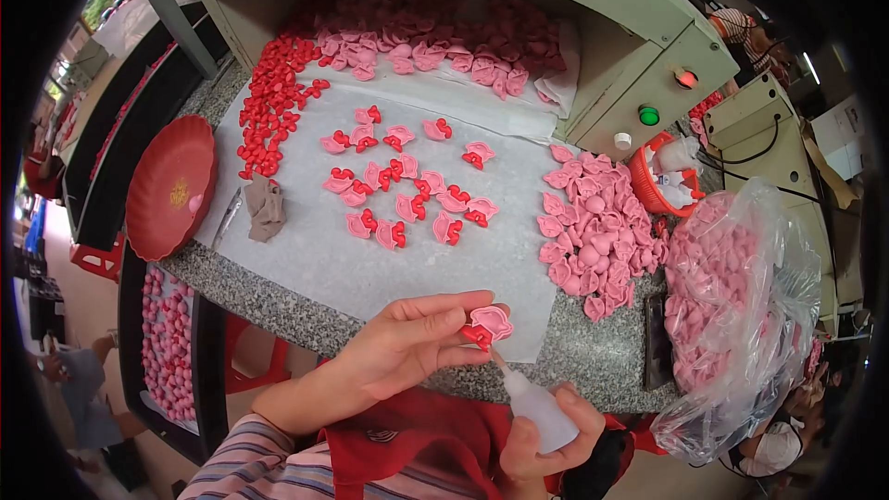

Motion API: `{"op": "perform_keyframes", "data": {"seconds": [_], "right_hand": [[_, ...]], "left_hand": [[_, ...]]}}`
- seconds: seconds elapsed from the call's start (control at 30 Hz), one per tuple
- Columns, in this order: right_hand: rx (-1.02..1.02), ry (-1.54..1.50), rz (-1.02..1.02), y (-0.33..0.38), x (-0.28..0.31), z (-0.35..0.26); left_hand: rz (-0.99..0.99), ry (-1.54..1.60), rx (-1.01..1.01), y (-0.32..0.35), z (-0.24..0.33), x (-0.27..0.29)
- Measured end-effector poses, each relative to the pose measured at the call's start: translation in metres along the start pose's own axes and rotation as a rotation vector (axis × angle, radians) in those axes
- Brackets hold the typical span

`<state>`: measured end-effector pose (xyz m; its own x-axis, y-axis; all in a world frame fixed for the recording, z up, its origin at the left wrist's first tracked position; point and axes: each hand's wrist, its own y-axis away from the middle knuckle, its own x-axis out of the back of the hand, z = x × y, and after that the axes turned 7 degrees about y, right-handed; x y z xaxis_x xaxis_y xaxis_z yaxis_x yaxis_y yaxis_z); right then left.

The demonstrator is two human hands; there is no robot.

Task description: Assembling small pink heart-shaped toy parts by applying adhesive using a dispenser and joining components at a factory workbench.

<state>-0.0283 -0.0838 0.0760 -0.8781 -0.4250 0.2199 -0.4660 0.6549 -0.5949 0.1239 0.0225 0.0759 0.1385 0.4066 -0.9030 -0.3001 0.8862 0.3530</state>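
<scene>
My left hand pinches a small pink piece with a red part at the near edge of the bench. My right hand grips a small white squeeze bottle, its thin nozzle touching the red part from below. On the white sheet ahead lie several joined pink-and-red pieces. A band of loose red parts runs along the sheet's left side. Plain pink pieces are heaped at the right.
A red round tray leans at the bench's left edge, next to a crumpled brown cloth. A clear bag of pink pieces bulges at right. A green machine box with buttons stands behind, with more pink pieces under it. A dark tray of pink pieces sits below left.
</scene>
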Motion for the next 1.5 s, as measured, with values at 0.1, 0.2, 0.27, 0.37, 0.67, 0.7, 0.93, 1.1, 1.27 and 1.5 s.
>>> {"op": "perform_keyframes", "data": {"seconds": [0.1, 0.2, 0.27, 0.37, 0.67, 0.7, 0.93, 1.1, 1.27, 1.5], "right_hand": [[0.168, 0.091, -0.124, -0.008, 0.005, -0.007], [0.173, 0.210, -0.259, -0.009, 0.006, -0.014], [0.225, 0.187, -0.257, -0.013, 0.002, -0.014], [0.258, 0.211, -0.249, -0.016, -0.001, -0.016], [0.259, 0.252, -0.271, -0.018, -0.001, -0.016], [0.258, 0.253, -0.270, -0.018, -0.002, -0.016], [0.256, 0.239, -0.258, -0.022, -0.002, -0.015], [0.256, 0.242, -0.253, -0.022, -0.003, -0.015], [0.262, 0.236, -0.257, -0.023, -0.002, -0.015], [0.224, 0.255, -0.294, -0.023, -0.002, -0.019]], "left_hand": [[-0.003, -0.013, -0.060, 0.003, -0.005, -0.001], [-0.020, -0.018, -0.100, 0.002, -0.007, -0.002], [-0.032, -0.003, -0.093, 0.002, -0.006, -0.003], [-0.049, -0.018, -0.091, 0.001, -0.006, -0.001], [-0.026, -0.075, -0.109, -0.001, -0.007, 0.000], [-0.024, -0.078, -0.109, 0.000, -0.007, 0.000], [-0.010, -0.076, -0.107, 0.001, -0.007, -0.001], [-0.003, -0.079, -0.104, 0.001, -0.007, -0.002], [-0.019, -0.077, -0.104, 0.001, -0.006, -0.002], [-0.009, -0.093, -0.099, 0.002, -0.006, -0.003]]}}
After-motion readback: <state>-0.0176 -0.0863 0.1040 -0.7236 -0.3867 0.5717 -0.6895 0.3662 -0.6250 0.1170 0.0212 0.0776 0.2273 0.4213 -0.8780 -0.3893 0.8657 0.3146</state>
